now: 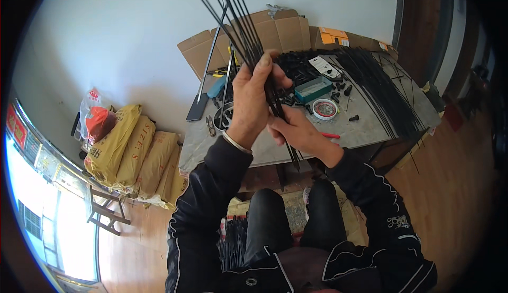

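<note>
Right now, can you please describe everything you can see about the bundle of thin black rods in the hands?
The bundle of thin black rods is made of many long, straight, slim pieces, perhaps metal or plastic. It stands almost upright, tilted to the left at the top, where the rods fan out and leave the picture. The left hand grips it in the middle; the right hand holds it lower. The bottom ends stick out under the hands, over the grey table edge.
</note>
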`<act>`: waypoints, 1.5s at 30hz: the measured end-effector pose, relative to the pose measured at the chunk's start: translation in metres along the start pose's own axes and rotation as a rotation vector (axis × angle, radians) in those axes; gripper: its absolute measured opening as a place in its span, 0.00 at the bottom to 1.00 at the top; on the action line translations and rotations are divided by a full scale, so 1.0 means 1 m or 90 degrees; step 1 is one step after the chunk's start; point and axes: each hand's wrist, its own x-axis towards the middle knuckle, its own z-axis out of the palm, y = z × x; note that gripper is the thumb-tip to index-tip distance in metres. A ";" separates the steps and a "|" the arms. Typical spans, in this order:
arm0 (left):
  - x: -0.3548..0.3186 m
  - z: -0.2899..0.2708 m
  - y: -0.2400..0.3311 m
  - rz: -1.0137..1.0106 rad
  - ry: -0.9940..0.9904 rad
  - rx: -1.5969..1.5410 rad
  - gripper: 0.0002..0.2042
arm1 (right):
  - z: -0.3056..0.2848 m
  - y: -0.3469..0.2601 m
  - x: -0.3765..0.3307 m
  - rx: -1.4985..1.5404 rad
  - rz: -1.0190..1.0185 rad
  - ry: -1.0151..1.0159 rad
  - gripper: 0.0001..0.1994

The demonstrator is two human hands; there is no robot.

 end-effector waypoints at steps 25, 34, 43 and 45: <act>0.045 -0.067 -0.025 -0.187 -0.078 0.004 0.38 | 0.013 0.038 -0.021 0.008 0.107 0.030 0.13; 0.033 -0.039 -0.061 -0.141 0.133 -0.178 0.30 | 0.010 0.031 -0.041 0.004 0.119 0.080 0.12; 0.041 -0.061 -0.046 -0.248 0.081 -0.077 0.22 | 0.015 0.042 -0.064 0.004 0.141 0.086 0.11; 0.039 -0.058 -0.043 -0.260 0.138 -0.082 0.19 | 0.011 0.045 -0.066 0.031 0.161 0.066 0.12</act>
